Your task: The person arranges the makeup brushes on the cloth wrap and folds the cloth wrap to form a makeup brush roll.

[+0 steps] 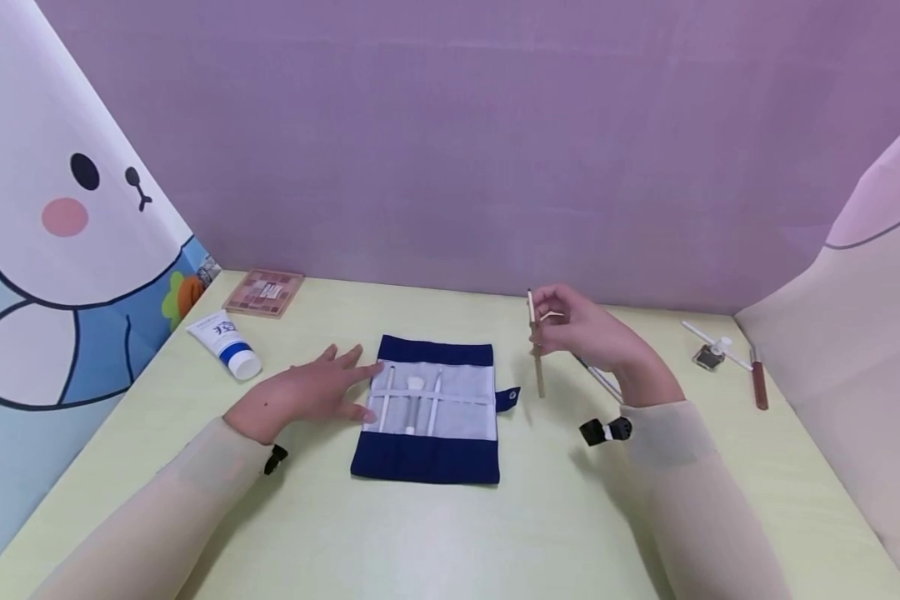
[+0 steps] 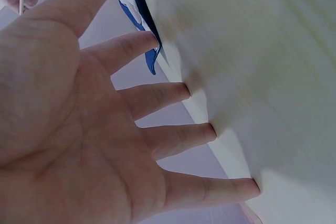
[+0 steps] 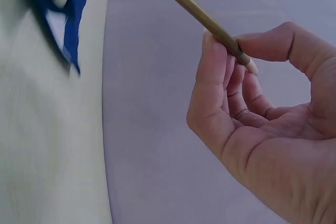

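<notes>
Three brushes [image 1: 412, 402] in one roll [image 1: 427, 458]; one tube [image 1: 225, 343]; one palette [image 1: 264, 292].

Soft, even light is cast from above, and only faint shadows are seen. The head view is bowed at its edges. Motion blur is seen in both wrist views.

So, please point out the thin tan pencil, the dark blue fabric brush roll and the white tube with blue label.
thin tan pencil [image 1: 537, 367], head view, lower shaft
dark blue fabric brush roll [image 1: 424, 458], head view, bottom band
white tube with blue label [image 1: 221, 337], head view, body
</notes>
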The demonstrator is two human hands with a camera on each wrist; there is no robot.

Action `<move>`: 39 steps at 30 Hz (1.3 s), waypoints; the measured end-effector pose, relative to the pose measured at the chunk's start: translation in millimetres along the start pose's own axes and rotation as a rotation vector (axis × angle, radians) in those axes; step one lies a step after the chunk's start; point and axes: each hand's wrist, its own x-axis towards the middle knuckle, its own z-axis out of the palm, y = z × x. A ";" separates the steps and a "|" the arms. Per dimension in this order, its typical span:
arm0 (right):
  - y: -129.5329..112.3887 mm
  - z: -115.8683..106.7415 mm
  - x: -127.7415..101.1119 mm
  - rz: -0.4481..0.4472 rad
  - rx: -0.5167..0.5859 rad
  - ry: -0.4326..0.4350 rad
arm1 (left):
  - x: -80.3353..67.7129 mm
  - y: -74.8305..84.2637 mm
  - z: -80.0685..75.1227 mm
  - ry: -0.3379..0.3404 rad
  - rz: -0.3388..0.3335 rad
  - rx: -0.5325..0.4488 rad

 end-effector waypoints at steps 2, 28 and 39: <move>-3.0 7.3 6.9 0.006 0.039 0.005 | 0.1 -0.7 -0.3 0.002 0.002 0.003; 3.1 85.2 74.7 0.032 0.133 0.052 | 1.5 0.1 -2.2 -0.007 -0.014 -0.005; 9.4 89.5 76.5 0.076 0.095 0.026 | 2.4 -1.5 -0.5 -0.006 -0.014 0.002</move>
